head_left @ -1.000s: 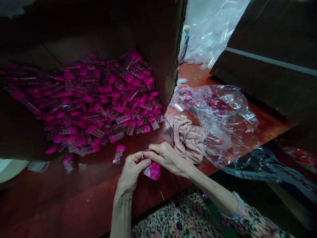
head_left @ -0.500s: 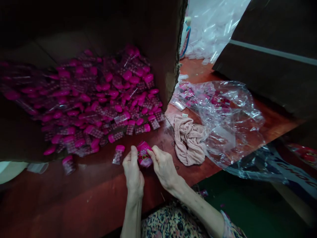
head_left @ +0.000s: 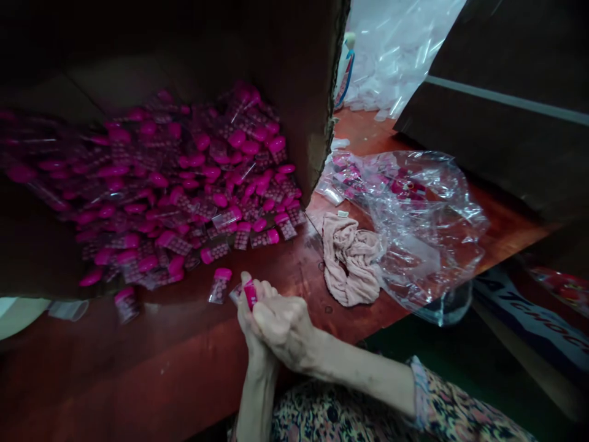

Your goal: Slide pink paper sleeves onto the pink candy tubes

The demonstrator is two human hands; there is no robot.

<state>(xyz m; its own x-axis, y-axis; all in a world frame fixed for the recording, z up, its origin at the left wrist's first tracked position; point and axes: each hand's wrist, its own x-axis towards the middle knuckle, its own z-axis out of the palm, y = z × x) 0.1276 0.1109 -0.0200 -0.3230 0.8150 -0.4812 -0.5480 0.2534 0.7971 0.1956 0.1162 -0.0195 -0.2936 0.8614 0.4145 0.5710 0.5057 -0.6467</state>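
A small pink printed label (head_left: 250,294) shows between my two hands, mostly covered by the fingers. My left hand (head_left: 252,328) is closed around it from the left, thumb upright against its edge. Pressed over it from the right is my right hand (head_left: 286,324), its fingers curled. A bit of clear plastic pokes out left of the left thumb; whether it belongs to the label I cannot tell. Just left of my hands lies a small clear bottle (head_left: 219,286) with a pink cap and round beads or candies inside. Another such bottle (head_left: 126,305) lies farther left.
A big pile of pink-capped bottles (head_left: 193,184) fills the open cardboard box (head_left: 294,73) ahead. To the right are a crumpled beige cloth (head_left: 350,264) and a clear plastic bag (head_left: 414,233) with pink labels. A white container (head_left: 21,316) stands at far left on the red table (head_left: 115,374).
My hands have come together, the right one moving left and down over the label. Its printed face was spread between them before; now only a narrow part shows. The clear bag's lower edge has shifted.
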